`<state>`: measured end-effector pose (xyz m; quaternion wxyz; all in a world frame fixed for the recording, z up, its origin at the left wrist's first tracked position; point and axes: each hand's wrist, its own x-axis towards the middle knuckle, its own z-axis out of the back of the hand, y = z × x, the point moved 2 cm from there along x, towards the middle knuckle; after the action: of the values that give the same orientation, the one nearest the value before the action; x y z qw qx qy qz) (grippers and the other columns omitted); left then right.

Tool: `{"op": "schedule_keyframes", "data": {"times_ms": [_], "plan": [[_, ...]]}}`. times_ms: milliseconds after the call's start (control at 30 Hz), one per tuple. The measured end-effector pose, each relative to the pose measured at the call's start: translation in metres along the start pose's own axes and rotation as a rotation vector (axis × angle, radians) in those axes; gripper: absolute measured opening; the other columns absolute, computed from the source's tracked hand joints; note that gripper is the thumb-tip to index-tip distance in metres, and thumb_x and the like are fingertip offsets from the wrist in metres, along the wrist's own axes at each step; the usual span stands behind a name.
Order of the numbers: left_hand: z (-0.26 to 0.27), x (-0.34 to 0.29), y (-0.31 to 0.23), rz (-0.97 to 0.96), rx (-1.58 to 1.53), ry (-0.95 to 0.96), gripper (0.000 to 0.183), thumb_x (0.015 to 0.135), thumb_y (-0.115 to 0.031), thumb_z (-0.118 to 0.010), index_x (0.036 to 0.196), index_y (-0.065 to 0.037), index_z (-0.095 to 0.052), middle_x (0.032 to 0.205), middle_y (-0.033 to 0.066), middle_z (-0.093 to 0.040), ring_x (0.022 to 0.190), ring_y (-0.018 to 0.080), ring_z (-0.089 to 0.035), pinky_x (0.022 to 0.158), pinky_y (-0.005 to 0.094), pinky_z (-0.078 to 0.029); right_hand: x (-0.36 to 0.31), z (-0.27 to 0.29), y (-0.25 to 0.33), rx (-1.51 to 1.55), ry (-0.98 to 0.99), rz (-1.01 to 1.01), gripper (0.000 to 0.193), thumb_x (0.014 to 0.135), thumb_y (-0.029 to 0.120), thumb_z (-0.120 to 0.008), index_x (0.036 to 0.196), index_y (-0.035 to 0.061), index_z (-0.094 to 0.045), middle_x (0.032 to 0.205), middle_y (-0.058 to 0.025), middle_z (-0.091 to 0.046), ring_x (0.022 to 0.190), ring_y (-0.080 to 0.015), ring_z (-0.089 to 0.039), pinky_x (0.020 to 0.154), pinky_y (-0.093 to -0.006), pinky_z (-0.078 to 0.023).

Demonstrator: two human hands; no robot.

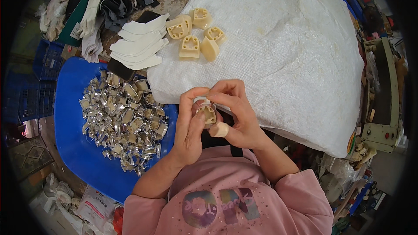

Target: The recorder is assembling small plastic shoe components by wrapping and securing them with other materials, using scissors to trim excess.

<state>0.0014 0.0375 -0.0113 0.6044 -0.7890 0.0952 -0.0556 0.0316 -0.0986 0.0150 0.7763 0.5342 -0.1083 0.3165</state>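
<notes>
In front of my chest, a beige plastic shoe heel [207, 114] with moulded hollows is held between both hands. A shiny, pale covering shows along its upper edge. My left hand [190, 119] is closed round its left side, the thumb pressed on it. From the right, my right hand [237, 115] grips it with fingers bent over the top edge; its thumb wears a beige sleeve [219, 129]. Farther off, several bare beige heels [190, 48] stand on the white woven sheet [278, 61]. Left of them lie overlapping curved white strips [139, 43].
A blue basin [69, 117] at the left holds a heap of silver-covered heels [124, 119]. A dark flat object [121, 69] lies between basin and strips. White gloves [90, 21] and dark cloth lie back left. A metal machine with knobs [381, 135] stands at the right.
</notes>
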Motion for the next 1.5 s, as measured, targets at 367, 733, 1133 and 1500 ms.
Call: {"op": "schedule_keyframes", "data": {"times_ms": [367, 733, 1133, 1500], "plan": [[-0.020, 0.001, -0.016, -0.239, 0.183, -0.031, 0.070, 0.096, -0.051, -0.028, 0.135, 0.007, -0.024, 0.110, 0.0144, -0.050, 0.092, 0.0140, -0.053, 0.078, 0.0255, -0.044, -0.001, -0.009, -0.007, 0.947, 0.161, -0.626, 0.015, 0.090, 0.018, -0.058, 0.093, 0.0030, -0.054, 0.073, -0.0030, -0.056, 0.047, -0.0051, -0.052, 0.036, -0.0175, -0.043], [-0.016, 0.009, -0.016, -0.229, 0.021, -0.260, 0.037, 0.095, -0.017, -0.032, 0.124, 0.004, -0.038, 0.117, 0.0119, -0.043, 0.097, 0.0145, -0.047, 0.086, 0.0276, -0.039, -0.012, -0.030, -0.006, 0.778, -0.063, -0.315, 0.035, 0.093, 0.016, -0.043, 0.125, 0.0031, -0.047, 0.112, -0.0152, -0.050, 0.102, -0.0271, -0.047, 0.090, -0.0342, -0.036], [-0.011, 0.014, -0.003, -0.065, -0.408, -0.080, 0.057, 0.098, -0.043, -0.031, 0.142, -0.008, -0.021, 0.094, 0.0069, -0.055, 0.074, 0.0119, -0.054, 0.061, 0.0242, -0.044, -0.008, -0.012, -0.007, 0.634, 0.072, -0.519, 0.036, 0.099, 0.023, -0.037, 0.128, 0.0049, -0.047, 0.098, -0.0079, -0.048, 0.074, -0.0152, -0.052, 0.067, -0.0235, -0.043], [-0.004, 0.014, -0.010, -0.441, 0.308, -0.043, 0.084, 0.091, -0.055, -0.044, 0.140, 0.005, -0.010, 0.099, 0.0171, -0.057, 0.083, 0.0244, -0.059, 0.074, 0.0332, -0.048, 0.017, 0.010, 0.007, -0.097, 0.153, -0.350, 0.031, 0.082, 0.024, -0.065, 0.098, -0.0011, -0.059, 0.075, -0.0128, -0.056, 0.069, -0.0267, -0.060, 0.062, -0.0356, -0.048]]}}
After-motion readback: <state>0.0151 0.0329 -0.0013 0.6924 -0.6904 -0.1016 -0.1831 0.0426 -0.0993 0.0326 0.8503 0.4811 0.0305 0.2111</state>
